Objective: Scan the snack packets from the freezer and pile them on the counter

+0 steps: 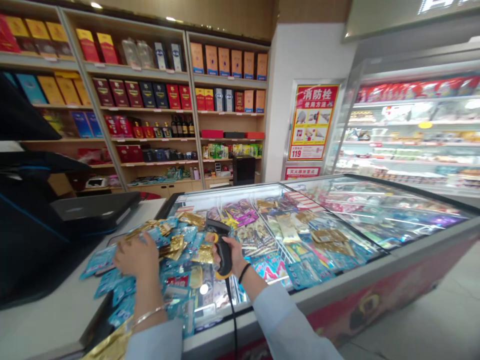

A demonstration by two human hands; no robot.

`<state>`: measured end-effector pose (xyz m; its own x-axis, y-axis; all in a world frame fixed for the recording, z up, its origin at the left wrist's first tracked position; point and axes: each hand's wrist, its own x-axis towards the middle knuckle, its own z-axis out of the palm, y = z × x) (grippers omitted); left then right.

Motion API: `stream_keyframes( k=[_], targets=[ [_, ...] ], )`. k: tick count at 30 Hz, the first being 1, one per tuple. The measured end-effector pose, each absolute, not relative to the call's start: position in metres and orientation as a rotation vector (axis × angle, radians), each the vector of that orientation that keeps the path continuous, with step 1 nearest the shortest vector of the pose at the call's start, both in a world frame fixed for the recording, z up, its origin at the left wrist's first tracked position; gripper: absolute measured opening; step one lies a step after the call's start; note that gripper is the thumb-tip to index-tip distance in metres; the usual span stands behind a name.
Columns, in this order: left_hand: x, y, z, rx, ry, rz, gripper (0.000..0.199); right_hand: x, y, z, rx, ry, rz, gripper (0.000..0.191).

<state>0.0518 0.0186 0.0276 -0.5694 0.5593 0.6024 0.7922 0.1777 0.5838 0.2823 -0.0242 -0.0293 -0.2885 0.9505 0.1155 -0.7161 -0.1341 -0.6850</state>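
In the head view, my right hand (233, 252) is wrapped round a black-and-yellow barcode scanner (225, 257). The scanner's head lies over the packets, and its dark cable hangs down the freezer's front. My left hand (137, 256) rests on a heap of small blue packets (122, 290) and gold packets (175, 246), its fingers spread over them; the fingertips are partly hidden. This heap spans the counter's edge and the freezer's glass top. Further gold packets (330, 236) and blue packets (309, 272) lie on the glass to the right.
The glass-topped chest freezer (360, 295) runs off to the right with goods inside. At left, a black device (93, 207) stands on the pale counter (48, 325). Shelves (150, 112) of boxes and bottles line the back, and an open refrigerated display (412, 132) stands far right.
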Motion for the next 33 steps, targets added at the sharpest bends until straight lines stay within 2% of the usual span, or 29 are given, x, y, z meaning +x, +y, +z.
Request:
stream_keyframes(
  k=[8,13,20,26,29,33],
  targets=[
    [0.064,0.014,0.033,-1.258,-2.077,-1.466,0.047,0.284,-0.025,-0.027,-0.412,-0.677,1.753,0.039],
    [0.074,0.014,0.037,-1.298,-2.001,-1.481,0.049,0.292,-0.031,-0.02,-0.397,-0.694,1.694,0.037],
    [0.113,0.017,0.058,-1.515,-1.85,-1.466,0.053,0.374,-0.067,0.014,-0.421,-0.759,1.502,0.031],
    [0.203,0.004,0.072,-1.915,-1.667,-1.478,0.05,0.46,-0.102,0.029,-0.456,-0.73,1.291,0.029],
    [0.268,-0.012,0.064,-2.157,-1.639,-1.416,0.054,0.496,-0.117,0.025,-0.512,-0.709,1.218,0.03],
    [0.351,-0.036,0.042,-2.507,-1.479,-1.222,0.05,0.54,-0.131,0.011,-0.575,-0.709,1.114,0.031]
  ],
)
